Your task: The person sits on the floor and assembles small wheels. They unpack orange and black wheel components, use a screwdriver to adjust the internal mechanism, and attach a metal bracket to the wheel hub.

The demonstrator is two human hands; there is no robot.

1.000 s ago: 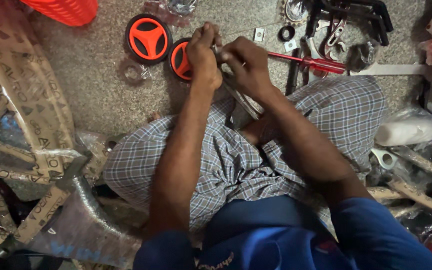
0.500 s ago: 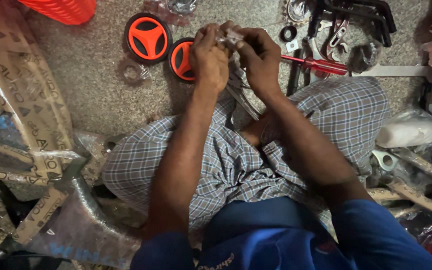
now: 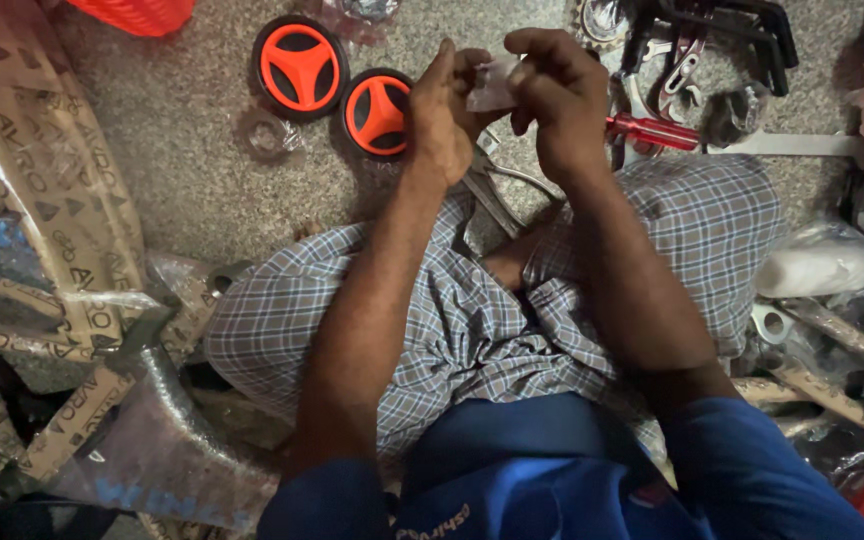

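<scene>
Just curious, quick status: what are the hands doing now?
Left hand and right hand pinch a small clear packet. Two orange wheels close beside. Nothing between.

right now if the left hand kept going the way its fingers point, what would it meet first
The left hand points up the picture, away from the body. Beyond the small clear packet it pinches, the way looks free down to the speckled floor; depth is unclear.

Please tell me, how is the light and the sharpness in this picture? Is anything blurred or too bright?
Head view: light is dim and soft, with weak shadows under the arms; the small clear packet between the left hand and the right hand is blurred and pale; the two orange wheels look fairly sharp; the white bag at the right edge is slightly overbright.
</scene>
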